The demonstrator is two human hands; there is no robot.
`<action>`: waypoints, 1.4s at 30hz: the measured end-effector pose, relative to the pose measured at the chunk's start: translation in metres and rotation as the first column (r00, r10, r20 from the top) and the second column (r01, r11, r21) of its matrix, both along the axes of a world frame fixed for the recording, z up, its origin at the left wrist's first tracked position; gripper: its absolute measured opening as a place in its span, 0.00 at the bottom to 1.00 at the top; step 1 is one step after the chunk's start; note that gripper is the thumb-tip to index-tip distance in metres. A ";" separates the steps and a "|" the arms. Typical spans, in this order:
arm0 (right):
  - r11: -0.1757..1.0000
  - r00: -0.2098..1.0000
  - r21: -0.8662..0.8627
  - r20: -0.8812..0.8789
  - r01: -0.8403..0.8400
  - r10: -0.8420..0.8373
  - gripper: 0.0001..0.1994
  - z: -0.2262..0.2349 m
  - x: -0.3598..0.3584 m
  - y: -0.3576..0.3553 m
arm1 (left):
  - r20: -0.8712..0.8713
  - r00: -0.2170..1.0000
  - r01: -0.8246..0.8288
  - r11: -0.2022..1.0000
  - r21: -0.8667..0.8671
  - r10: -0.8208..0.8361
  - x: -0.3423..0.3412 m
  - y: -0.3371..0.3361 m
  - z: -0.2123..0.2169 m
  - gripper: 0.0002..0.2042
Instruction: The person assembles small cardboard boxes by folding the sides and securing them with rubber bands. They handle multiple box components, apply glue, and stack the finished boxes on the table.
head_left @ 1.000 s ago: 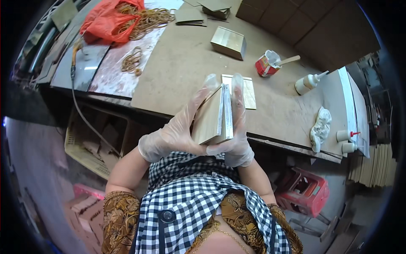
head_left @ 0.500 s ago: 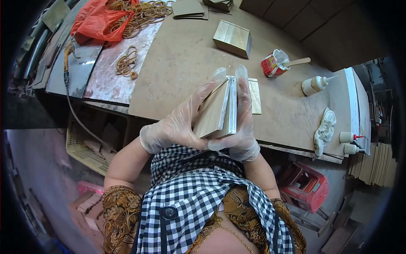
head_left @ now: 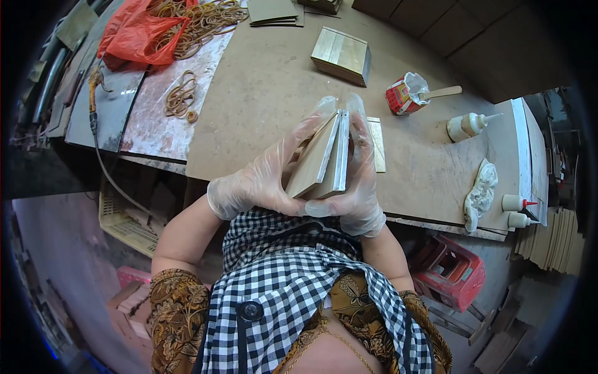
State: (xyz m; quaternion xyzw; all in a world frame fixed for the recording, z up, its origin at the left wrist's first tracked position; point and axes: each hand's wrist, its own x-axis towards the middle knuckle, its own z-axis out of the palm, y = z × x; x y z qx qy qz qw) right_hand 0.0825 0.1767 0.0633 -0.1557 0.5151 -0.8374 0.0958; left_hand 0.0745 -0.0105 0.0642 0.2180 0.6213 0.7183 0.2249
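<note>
Two flat pale wooden boards stand on edge between my hands, over the near side of the table. Their upward edges carry white along their length, and they almost meet at the far end while a narrow gap parts them nearer me. My left hand [head_left: 261, 181], in a clear plastic glove, is closed round the left board [head_left: 309, 165]. The right board [head_left: 335, 163] is gripped by my right hand [head_left: 362, 187], gloved the same way, with fingers along its outer face. Part of another wooden panel [head_left: 377, 143] lies on the table behind my right fingers.
A stack of wooden panels [head_left: 340, 53] sits farther back on the table [head_left: 261, 87]. To the right are a red tub [head_left: 402, 98] with a wooden stick, a squeeze bottle [head_left: 464, 126] and a crumpled white cloth [head_left: 481, 193]. Rubber bands [head_left: 180, 96] and a red bag [head_left: 140, 37] lie left.
The near ends of the boards have risen slightly in the picture, and the gap between them looks about the same. Both hands keep their grip.
</note>
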 end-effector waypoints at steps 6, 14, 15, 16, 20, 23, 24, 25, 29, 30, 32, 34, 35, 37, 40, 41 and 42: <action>0.999 0.999 -0.015 0.002 0.033 -0.033 0.70 -0.006 -0.009 0.015 | 0.025 0.997 -0.070 0.992 0.106 0.068 -0.004 -0.001 0.001 0.61; 0.999 0.989 -0.037 -0.143 0.028 -0.033 0.74 -0.003 -0.016 0.004 | -0.318 0.937 -0.145 0.989 0.033 0.148 0.003 0.019 -0.007 0.67; 0.998 0.983 -0.057 -0.177 0.035 -0.045 0.74 -0.010 -0.017 0.004 | -0.385 0.913 -0.142 0.990 0.016 0.137 0.000 0.020 -0.008 0.68; 0.996 0.977 -0.053 -0.200 0.067 -0.076 0.74 -0.014 -0.017 0.004 | -0.316 0.938 -0.142 0.990 0.020 0.141 -0.002 0.019 -0.006 0.67; 0.965 0.931 0.016 -0.266 0.262 -0.248 0.71 -0.022 -0.019 0.007 | -0.297 0.932 -0.257 0.955 -0.147 0.205 -0.020 0.006 0.015 0.64; 0.917 0.849 -0.003 -0.376 0.399 -0.371 0.59 -0.021 -0.022 0.018 | -0.595 0.796 -0.377 0.858 -0.350 0.107 -0.054 -0.008 0.020 0.62; 0.900 0.832 -0.022 -0.371 0.436 -0.412 0.56 -0.022 -0.020 0.022 | -0.685 0.728 -0.406 0.821 -0.401 0.025 -0.063 -0.009 0.020 0.61; 0.880 0.813 -0.040 -0.366 0.473 -0.453 0.54 -0.023 -0.018 0.026 | -0.583 0.812 -0.338 0.795 -0.504 -0.024 -0.068 -0.009 0.018 0.61; 0.837 0.763 0.015 -0.421 0.547 -0.491 0.43 -0.027 -0.009 0.048 | -0.538 0.815 -0.335 0.583 -0.740 -0.214 -0.075 0.004 0.020 0.59; 0.821 0.743 0.020 -0.438 0.571 -0.506 0.43 -0.025 -0.007 0.051 | -0.547 0.806 -0.344 0.572 -0.744 -0.226 -0.078 0.004 0.019 0.59; 0.803 0.739 0.066 -0.441 0.592 -0.509 0.41 -0.032 0.000 0.060 | -0.553 0.794 -0.345 0.562 -0.752 -0.252 -0.082 0.002 0.019 0.58; 0.793 0.740 0.099 -0.443 0.601 -0.506 0.41 -0.040 0.004 0.066 | -0.553 0.784 -0.333 0.560 -0.759 -0.283 -0.085 -0.002 0.023 0.58; 0.792 0.744 0.112 -0.441 0.600 -0.502 0.41 -0.045 0.006 0.069 | -0.551 0.791 -0.326 0.578 -0.748 -0.267 -0.086 -0.006 0.024 0.58; 0.795 0.757 0.140 -0.437 0.590 -0.485 0.40 -0.048 0.007 0.071 | -0.541 0.807 -0.312 0.607 -0.731 -0.237 -0.087 -0.015 0.026 0.59; 0.807 0.782 0.188 -0.440 0.560 -0.440 0.39 -0.046 0.006 0.069 | -0.637 0.744 -0.381 0.655 -0.653 -0.202 -0.086 -0.023 0.021 0.59; 0.814 0.793 0.203 -0.441 0.544 -0.420 0.39 -0.044 0.005 0.068 | -0.601 0.769 -0.348 0.645 -0.680 -0.219 -0.085 -0.021 0.022 0.60; 0.820 0.803 0.219 -0.443 0.528 -0.399 0.39 -0.042 0.005 0.068 | -0.565 0.792 -0.315 0.636 -0.704 -0.233 -0.085 -0.015 0.023 0.60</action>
